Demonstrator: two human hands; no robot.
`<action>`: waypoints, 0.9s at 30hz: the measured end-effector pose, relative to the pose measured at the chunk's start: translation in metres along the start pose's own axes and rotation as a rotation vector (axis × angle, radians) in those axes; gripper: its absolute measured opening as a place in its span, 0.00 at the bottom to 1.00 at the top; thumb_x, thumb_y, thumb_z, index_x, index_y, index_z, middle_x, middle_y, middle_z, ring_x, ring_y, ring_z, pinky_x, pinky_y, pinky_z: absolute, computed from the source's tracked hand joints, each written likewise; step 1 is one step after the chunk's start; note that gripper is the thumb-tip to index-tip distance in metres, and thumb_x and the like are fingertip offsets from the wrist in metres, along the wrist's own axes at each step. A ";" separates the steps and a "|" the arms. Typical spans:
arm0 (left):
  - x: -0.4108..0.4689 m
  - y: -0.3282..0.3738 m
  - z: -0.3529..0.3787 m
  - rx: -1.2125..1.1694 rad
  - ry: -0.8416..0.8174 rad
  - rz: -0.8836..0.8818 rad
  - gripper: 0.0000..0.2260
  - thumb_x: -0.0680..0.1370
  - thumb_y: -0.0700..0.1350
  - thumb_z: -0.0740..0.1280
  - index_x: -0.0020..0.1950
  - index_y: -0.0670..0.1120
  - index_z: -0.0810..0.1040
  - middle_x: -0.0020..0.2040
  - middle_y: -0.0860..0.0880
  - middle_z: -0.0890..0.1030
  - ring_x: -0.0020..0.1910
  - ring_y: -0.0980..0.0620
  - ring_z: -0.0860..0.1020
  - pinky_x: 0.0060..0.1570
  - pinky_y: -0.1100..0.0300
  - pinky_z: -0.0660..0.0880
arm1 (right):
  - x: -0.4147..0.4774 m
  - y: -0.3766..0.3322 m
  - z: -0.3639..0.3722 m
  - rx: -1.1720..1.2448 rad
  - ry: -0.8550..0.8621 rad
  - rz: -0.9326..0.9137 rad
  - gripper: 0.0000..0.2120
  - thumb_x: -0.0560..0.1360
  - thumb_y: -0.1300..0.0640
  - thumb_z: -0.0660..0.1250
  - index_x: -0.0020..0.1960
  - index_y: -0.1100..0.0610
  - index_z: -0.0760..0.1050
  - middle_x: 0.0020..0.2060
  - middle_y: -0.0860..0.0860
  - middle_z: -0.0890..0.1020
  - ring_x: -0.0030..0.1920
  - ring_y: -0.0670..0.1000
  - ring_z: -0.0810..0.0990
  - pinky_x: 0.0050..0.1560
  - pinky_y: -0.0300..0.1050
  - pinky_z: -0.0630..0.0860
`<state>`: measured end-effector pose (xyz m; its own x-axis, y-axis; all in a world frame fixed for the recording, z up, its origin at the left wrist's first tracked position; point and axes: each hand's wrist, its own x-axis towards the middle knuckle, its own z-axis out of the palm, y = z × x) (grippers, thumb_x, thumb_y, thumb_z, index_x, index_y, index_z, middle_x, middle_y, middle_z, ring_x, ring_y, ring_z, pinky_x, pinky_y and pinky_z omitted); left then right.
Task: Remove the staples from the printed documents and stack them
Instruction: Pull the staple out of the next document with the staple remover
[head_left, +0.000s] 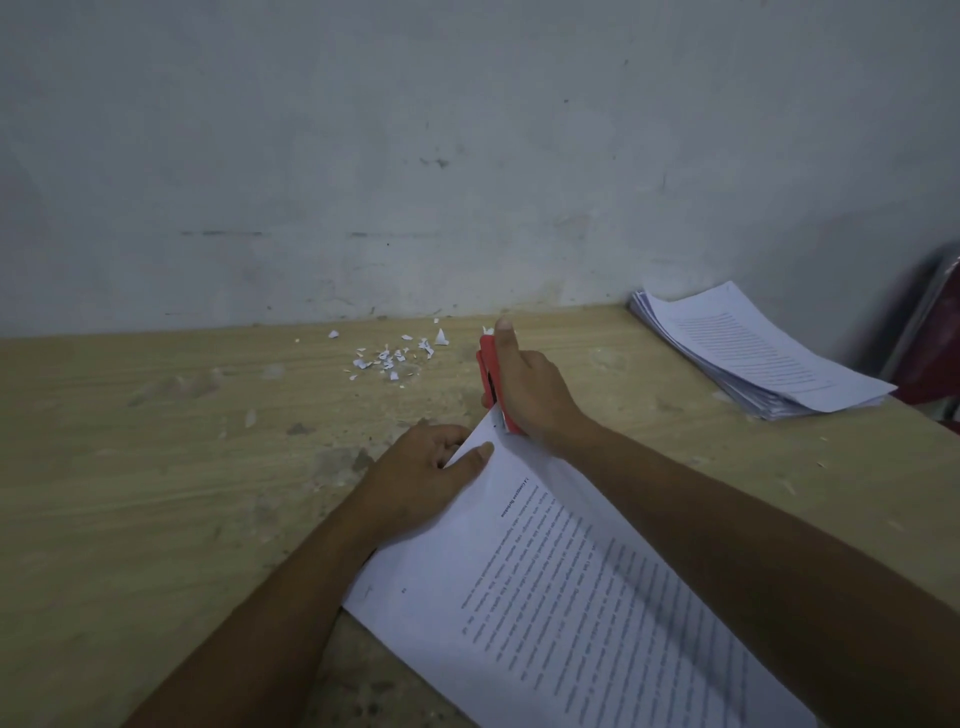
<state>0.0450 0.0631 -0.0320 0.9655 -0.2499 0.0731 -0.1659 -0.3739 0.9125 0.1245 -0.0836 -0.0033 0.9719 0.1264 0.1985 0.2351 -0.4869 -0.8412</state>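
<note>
The printed document lies nearest on the wooden table, and at its far corner the left hand pinches the sheets, thumb on top. Just beyond that corner the right hand grips a red staple tool, forefinger stretched along it. Farther off lie paper scraps, and far right of the document a stack of pages.

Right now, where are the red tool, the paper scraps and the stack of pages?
red tool (486, 372): head view, its red side.
paper scraps (385, 356): head view, middle of the scatter.
stack of pages (753, 353): head view, top sheet.
</note>
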 end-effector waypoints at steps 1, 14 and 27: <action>0.000 0.000 0.000 0.005 0.001 0.004 0.09 0.82 0.49 0.64 0.54 0.50 0.83 0.43 0.56 0.86 0.40 0.54 0.85 0.47 0.52 0.81 | 0.000 0.001 0.001 -0.001 0.006 -0.003 0.38 0.83 0.39 0.43 0.26 0.57 0.74 0.18 0.48 0.74 0.22 0.41 0.73 0.26 0.28 0.66; 0.000 -0.004 -0.001 0.022 -0.013 0.007 0.11 0.81 0.52 0.64 0.54 0.48 0.83 0.46 0.52 0.86 0.43 0.51 0.85 0.50 0.42 0.80 | -0.008 -0.003 0.010 0.064 0.128 -0.030 0.35 0.83 0.40 0.45 0.29 0.60 0.72 0.25 0.54 0.76 0.28 0.51 0.75 0.34 0.42 0.69; -0.002 0.000 -0.001 0.011 -0.005 -0.017 0.10 0.81 0.51 0.64 0.56 0.49 0.83 0.45 0.55 0.87 0.41 0.54 0.85 0.47 0.52 0.82 | 0.011 0.010 -0.031 0.114 0.095 0.150 0.22 0.81 0.53 0.50 0.42 0.65 0.77 0.36 0.60 0.81 0.30 0.56 0.78 0.33 0.46 0.75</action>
<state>0.0430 0.0643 -0.0316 0.9671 -0.2481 0.0559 -0.1520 -0.3880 0.9090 0.1384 -0.1141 0.0058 0.9938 -0.0247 0.1086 0.0903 -0.3921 -0.9155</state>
